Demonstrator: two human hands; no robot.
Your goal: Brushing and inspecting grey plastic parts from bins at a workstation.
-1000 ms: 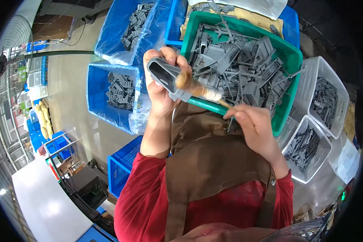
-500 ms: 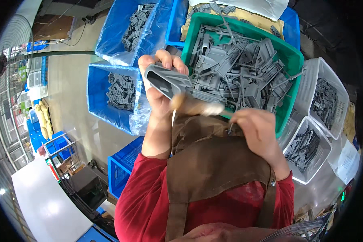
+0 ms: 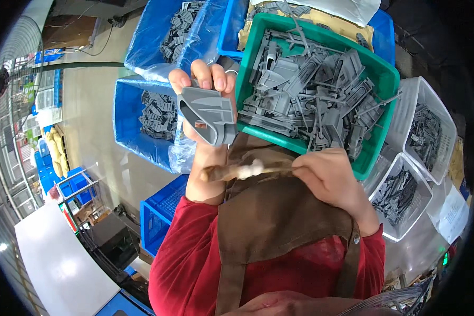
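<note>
My left hand (image 3: 217, 78) is closed around a grey moulded plastic part (image 3: 216, 111), held up to the left of the green bin. A dark hollow opens on one side of the part, with a small orange-brown patch inside. In front of the brown apron, the fingers of my right hand (image 3: 326, 171) pinch the thin end of a slim brown stick-like tool (image 3: 226, 173). White wrapping shows around its middle. Motion smears the tool, so its exact kind cannot be made out. Its thick brown end points left, below the grey part and apart from it.
The green bin (image 3: 387, 118) just ahead is heaped with grey plastic pieces and thin sprues. Blue crates lined with clear film (image 3: 122, 113) hold small grey parts at left. White baskets (image 3: 429, 197) of dark parts stand at right. A blue crate (image 3: 155, 229) sits by my left elbow.
My left hand has shifted slightly left and turned the grey part so its hollow side shows more. The brown tool has swung down and left, away from the part.
</note>
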